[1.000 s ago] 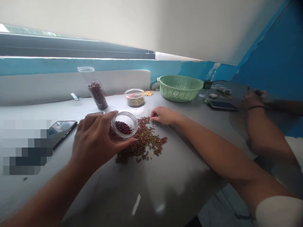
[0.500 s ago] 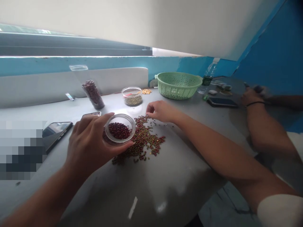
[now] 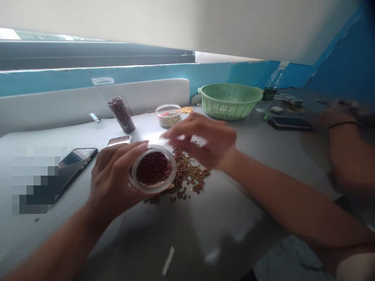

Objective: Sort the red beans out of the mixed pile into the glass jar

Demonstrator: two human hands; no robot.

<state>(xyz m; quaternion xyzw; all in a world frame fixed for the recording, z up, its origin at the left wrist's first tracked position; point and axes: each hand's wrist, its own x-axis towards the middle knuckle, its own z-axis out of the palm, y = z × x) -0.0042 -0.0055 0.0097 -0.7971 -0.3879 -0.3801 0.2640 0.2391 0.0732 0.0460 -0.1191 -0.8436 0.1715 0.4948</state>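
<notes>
My left hand [image 3: 117, 169] is wrapped around a clear round jar [image 3: 152, 189], tilted so that its mouth faces me. Dark red beans [image 3: 154, 168] show inside it. Just right of and above the jar's mouth hovers my right hand [image 3: 209, 140], its fingers bent but smeared by motion, so whether they hold anything is unclear. Under both hands lies a loose spread of mixed red and green beans [image 3: 190, 173] on the grey table [image 3: 187, 230], partly hidden by the jar and my right hand.
A tall clear jar of dark beans [image 3: 121, 115], a low tub of small green beans [image 3: 168, 120] and yellow kernels [image 3: 187, 110] stand behind. Further right are a green basket [image 3: 231, 107], bottle [image 3: 268, 93], phone [image 3: 291, 123] and another person's hand [image 3: 340, 113]. Phones [image 3: 77, 164] lie left.
My right hand has left the far edge of the bean spread and come left and toward the jar. The jar's mouth is turned more toward me. The whole view has shifted slightly.
</notes>
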